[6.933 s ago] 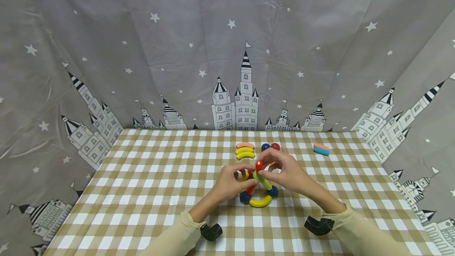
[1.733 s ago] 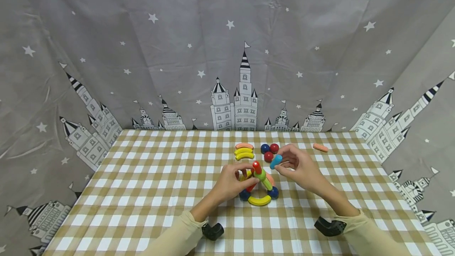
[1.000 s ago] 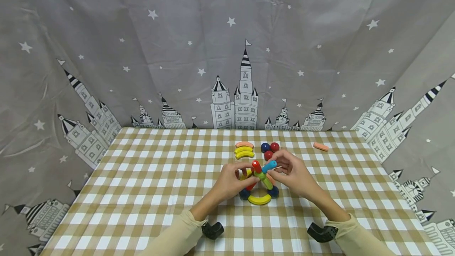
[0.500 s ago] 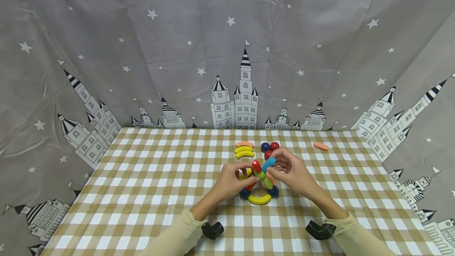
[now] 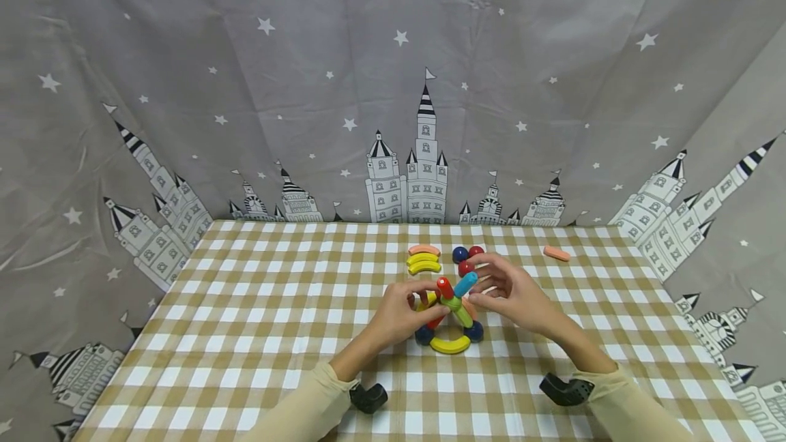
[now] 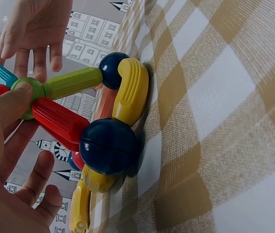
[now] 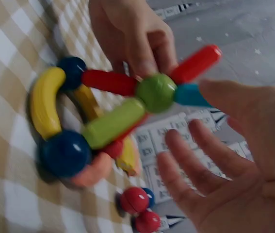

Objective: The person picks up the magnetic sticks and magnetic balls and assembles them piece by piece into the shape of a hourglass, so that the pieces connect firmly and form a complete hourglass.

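Observation:
A magnetic stick-and-ball frame stands on the checked cloth. My left hand pinches its green ball between thumb and fingers. From that ball, a red stick and a light blue stick slant upward. Red and lime green sticks run down to dark blue balls. Yellow curved sticks and a salmon one form the base. Beside the light blue stick, my right hand has its fingers spread and relaxed, holding nothing; in the right wrist view its thumb overlaps that stick's end.
Behind the frame lie a salmon curved stick and two yellow curved sticks. Near them sit a blue ball and red balls. One straight salmon stick lies at back right, before a grey castle curtain.
The light blue stick, earlier lying at back right, was brought over by my right hand and now stands on the green ball. My right hand has let go and drawn slightly right.

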Demonstrator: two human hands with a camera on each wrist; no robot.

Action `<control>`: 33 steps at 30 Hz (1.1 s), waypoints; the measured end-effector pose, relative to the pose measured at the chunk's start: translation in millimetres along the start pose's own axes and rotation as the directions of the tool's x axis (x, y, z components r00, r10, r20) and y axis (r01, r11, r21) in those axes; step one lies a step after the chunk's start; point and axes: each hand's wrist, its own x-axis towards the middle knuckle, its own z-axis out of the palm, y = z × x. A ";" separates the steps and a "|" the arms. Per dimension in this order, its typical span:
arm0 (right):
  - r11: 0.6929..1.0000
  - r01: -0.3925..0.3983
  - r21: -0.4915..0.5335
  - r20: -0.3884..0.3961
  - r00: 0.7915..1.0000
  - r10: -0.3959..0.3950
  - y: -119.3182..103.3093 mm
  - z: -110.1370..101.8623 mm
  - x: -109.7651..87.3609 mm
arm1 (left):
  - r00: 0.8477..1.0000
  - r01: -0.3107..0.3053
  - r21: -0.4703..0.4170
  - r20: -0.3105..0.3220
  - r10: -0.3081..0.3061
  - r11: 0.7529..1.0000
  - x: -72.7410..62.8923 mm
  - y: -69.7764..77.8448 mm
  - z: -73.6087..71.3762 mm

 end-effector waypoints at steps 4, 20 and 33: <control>0.998 0.003 -0.060 0.054 0.999 0.000 4.0 -12.8 3.8 | 1.000 0.008 -0.004 -0.002 -0.008 1.000 0.2 -0.1 0.2; 0.959 -0.057 -0.278 -0.114 0.993 0.026 55.9 -17.6 30.4 | 1.000 0.005 -0.017 0.007 -0.005 1.000 0.8 -1.5 1.7; 0.931 -0.078 -0.356 -0.103 0.994 0.044 71.9 -7.6 45.2 | 1.000 0.003 -0.024 -0.001 -0.003 1.000 0.0 -1.1 1.6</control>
